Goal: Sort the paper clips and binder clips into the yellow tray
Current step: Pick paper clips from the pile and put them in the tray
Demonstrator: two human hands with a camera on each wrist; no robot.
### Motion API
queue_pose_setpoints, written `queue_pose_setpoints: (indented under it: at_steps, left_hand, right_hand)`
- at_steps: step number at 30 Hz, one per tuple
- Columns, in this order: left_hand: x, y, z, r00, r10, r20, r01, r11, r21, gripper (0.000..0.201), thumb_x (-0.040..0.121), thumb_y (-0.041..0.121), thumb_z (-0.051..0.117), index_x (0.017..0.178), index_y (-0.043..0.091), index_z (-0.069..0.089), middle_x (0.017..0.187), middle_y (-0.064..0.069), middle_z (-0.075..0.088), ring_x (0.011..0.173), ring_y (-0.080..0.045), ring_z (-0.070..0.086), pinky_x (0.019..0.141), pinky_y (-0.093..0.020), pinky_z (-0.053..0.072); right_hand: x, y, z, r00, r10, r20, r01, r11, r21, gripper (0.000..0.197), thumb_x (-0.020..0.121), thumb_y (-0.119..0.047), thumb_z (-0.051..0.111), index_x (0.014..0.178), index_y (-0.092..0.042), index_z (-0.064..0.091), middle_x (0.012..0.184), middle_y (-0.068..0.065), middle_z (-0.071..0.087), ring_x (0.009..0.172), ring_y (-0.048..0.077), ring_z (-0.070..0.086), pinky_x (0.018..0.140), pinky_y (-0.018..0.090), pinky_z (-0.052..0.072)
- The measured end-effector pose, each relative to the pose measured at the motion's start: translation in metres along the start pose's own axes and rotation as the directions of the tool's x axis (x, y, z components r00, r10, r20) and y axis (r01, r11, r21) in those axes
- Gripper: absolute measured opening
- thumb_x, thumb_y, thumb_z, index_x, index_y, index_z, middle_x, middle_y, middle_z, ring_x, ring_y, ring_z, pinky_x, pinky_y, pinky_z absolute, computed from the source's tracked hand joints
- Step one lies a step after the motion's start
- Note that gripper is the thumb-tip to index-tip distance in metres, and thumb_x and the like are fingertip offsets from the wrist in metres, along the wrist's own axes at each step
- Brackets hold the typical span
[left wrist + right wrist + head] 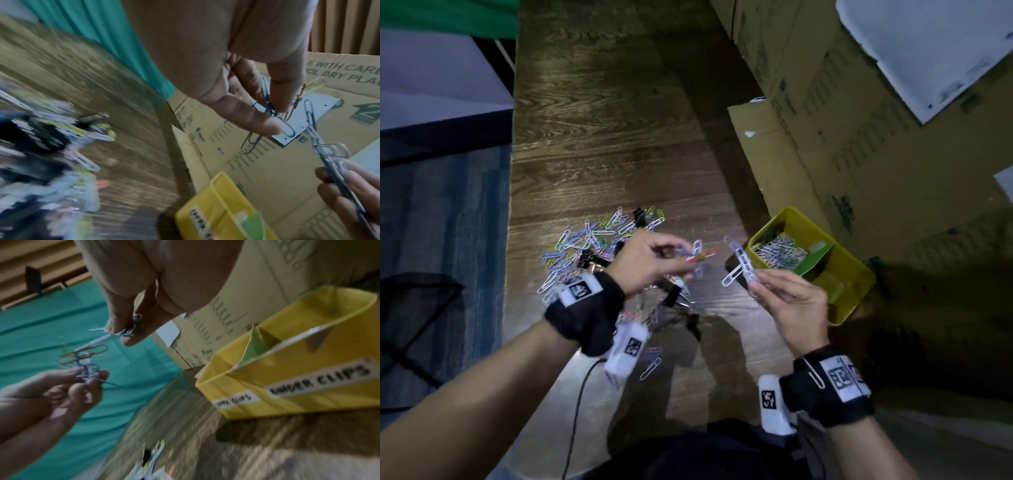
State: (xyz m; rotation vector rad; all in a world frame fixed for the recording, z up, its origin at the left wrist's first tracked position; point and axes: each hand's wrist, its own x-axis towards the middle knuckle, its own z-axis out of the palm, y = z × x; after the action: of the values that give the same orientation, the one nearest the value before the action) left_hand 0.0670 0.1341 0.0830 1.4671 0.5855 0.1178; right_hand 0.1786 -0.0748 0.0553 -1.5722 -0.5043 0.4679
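A heap of coloured paper clips and black binder clips (592, 246) lies on the wooden table (602, 120). My left hand (650, 260) hovers above it and pinches a tangle of coloured paper clips (698, 255), also seen in the left wrist view as a tangle of clips (271, 110). My right hand (784, 298) pinches a few linked silver paper clips (739, 267) beside the yellow tray (859, 274). The tray's far compartment holds many silver clips (780, 253). A green divider (252, 348) splits the tray (287, 399), labelled for binder clips.
Cardboard boxes (842, 137) stand right behind the tray. One loose clip (650, 368) lies near the table's front edge. A black cable (578, 411) runs off the front. Blue floor (441, 222) lies to the left of the table.
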Motion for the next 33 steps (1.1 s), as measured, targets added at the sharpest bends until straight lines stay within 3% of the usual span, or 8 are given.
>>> queue_pose_setpoints:
  at_steps: [4,8,12,18,24,27,31,33]
  left_hand:
    - [0.069,0.009,0.061,0.996,-0.090,0.013,0.091,0.979,-0.183,0.017,0.074,-0.014,0.065,0.078,0.003,0.065,0.060,-0.002,0.068,0.054,-0.013,0.064,0.058,-0.022,0.057]
    - [0.114,-0.007,0.115,0.994,-0.074,0.077,0.065,0.991,0.113,0.007,0.076,0.003,0.073,0.080,0.006,0.068,0.058,0.000,0.067,0.053,-0.011,0.062,0.056,-0.026,0.056]
    - [0.124,-0.023,0.133,0.962,0.033,0.272,-0.234,0.613,0.754,0.024,0.081,0.019,0.064,0.105,0.014,0.065,0.091,-0.011,0.070,0.085,-0.026,0.064,0.070,-0.022,0.042]
    - [0.107,-0.044,0.105,0.788,-0.049,0.614,-0.570,0.318,0.758,0.022,0.090,0.030,0.055,0.101,0.013,0.063,0.095,-0.009,0.067,0.087,-0.027,0.062,0.077,-0.037,0.050]
    - [0.079,-0.066,0.076,0.805,0.025,0.592,-0.556,0.377,0.740,0.018,0.089,0.012,0.051,0.098,0.011,0.066,0.096,-0.010,0.069,0.091,-0.025,0.062,0.083,-0.038,0.050]
    - [0.057,-0.074,0.057,0.830,0.087,0.551,-0.515,0.499,0.697,0.023,0.088,0.014,0.052,0.107,0.017,0.066,0.107,-0.003,0.069,0.100,-0.018,0.062,0.092,-0.033,0.048]
    - [0.017,-0.075,0.012,0.944,0.285,0.168,-0.326,0.719,0.614,0.024,0.081,0.002,0.053,0.092,0.013,0.071,0.095,0.000,0.070,0.087,-0.006,0.061,0.084,-0.021,0.047]
    - [-0.004,-0.087,-0.022,0.973,0.213,0.091,-0.215,0.683,0.698,0.022,0.080,0.000,0.055,0.086,0.013,0.071,0.086,0.000,0.070,0.076,-0.005,0.059,0.075,-0.025,0.050]
  right_hand:
    - [0.022,-0.011,-0.033,0.979,-0.134,-0.154,0.119,0.988,-0.099,0.027,0.072,-0.001,0.075,0.096,-0.015,0.072,0.089,-0.018,0.072,0.082,0.005,0.067,0.078,0.022,0.055]
    - [0.044,0.001,-0.053,0.955,-0.154,-0.254,0.101,0.973,-0.207,0.033,0.073,0.002,0.076,0.102,-0.010,0.067,0.084,-0.021,0.070,0.081,-0.005,0.065,0.078,0.013,0.050]
    - [0.061,0.022,-0.060,0.953,-0.055,-0.299,-0.052,0.940,-0.338,0.026,0.075,-0.005,0.077,0.100,-0.012,0.072,0.091,-0.006,0.070,0.081,-0.009,0.063,0.081,0.011,0.049]
    - [0.089,0.044,-0.047,0.946,0.248,-0.210,-0.323,0.776,-0.541,0.024,0.083,-0.016,0.071,0.107,-0.011,0.072,0.105,0.008,0.072,0.097,0.021,0.067,0.092,0.035,0.052]
    - [0.094,0.039,-0.017,0.958,0.282,-0.058,-0.225,0.610,-0.759,0.022,0.087,-0.018,0.066,0.108,-0.012,0.071,0.106,0.014,0.071,0.099,0.028,0.064,0.094,0.033,0.050]
    - [0.087,0.040,-0.006,0.925,0.364,0.106,-0.184,0.676,-0.714,0.030,0.087,-0.024,0.066,0.116,-0.015,0.067,0.112,0.006,0.070,0.103,0.018,0.065,0.097,0.030,0.048]
    - [0.070,0.036,0.002,0.914,0.326,0.243,-0.092,0.749,-0.657,0.026,0.086,-0.029,0.067,0.110,-0.021,0.070,0.113,0.000,0.070,0.107,0.014,0.063,0.099,0.031,0.046]
    - [0.056,0.029,0.011,0.939,0.223,0.261,-0.021,0.796,-0.605,0.020,0.086,-0.022,0.068,0.105,-0.016,0.072,0.105,0.000,0.072,0.098,0.011,0.064,0.093,0.026,0.048]
